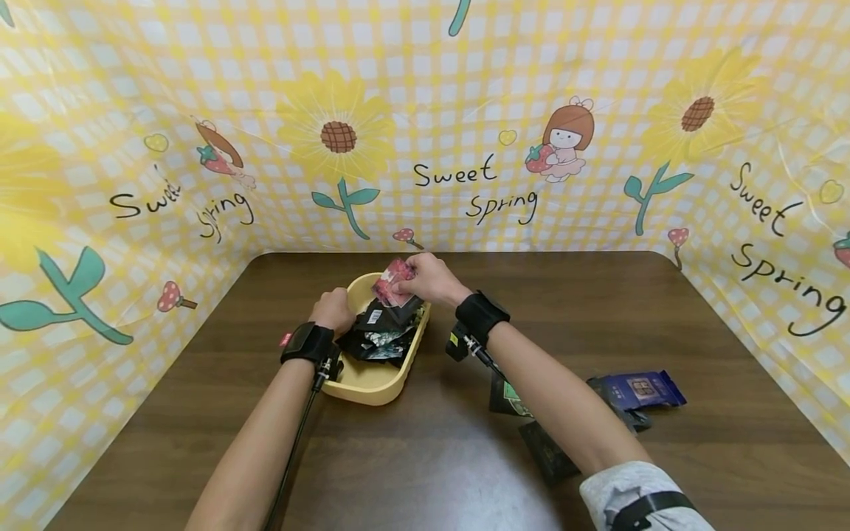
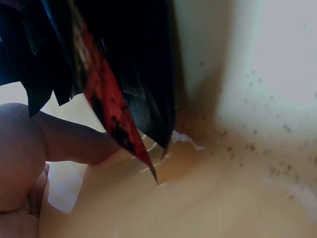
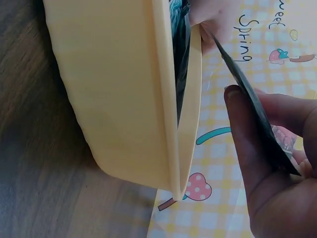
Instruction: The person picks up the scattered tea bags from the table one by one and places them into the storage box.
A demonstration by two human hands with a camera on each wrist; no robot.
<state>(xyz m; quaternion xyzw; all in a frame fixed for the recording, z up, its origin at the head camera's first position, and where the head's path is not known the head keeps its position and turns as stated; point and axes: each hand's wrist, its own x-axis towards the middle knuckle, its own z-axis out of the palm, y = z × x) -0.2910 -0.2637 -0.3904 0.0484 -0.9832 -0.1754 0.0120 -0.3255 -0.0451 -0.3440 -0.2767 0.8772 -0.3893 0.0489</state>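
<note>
A yellow plastic basket (image 1: 372, 397) stands on the table, with several black and silver packets (image 1: 378, 324) heaped inside it. My left hand (image 1: 334, 311) grips the basket's left rim; in the left wrist view one digit (image 2: 74, 138) lies along the inner wall, below dark packets (image 2: 143, 64) and a red edge (image 2: 110, 99). Above the far right part of the basket, my right hand (image 1: 434, 279) pinches a flat pink-and-black packet (image 1: 393, 280). From the right wrist, that packet (image 3: 252, 101) appears edge-on between thumb and fingers, apart from the basket wall (image 3: 109, 89).
To the right on the brown table (image 1: 425, 472) lie a purple packet (image 1: 640, 389), a black packet with a green print (image 1: 510, 398) and a dark packet (image 1: 547, 451), partly under my right forearm. A yellow checked cloth (image 1: 425, 110) rises around the table's back and sides.
</note>
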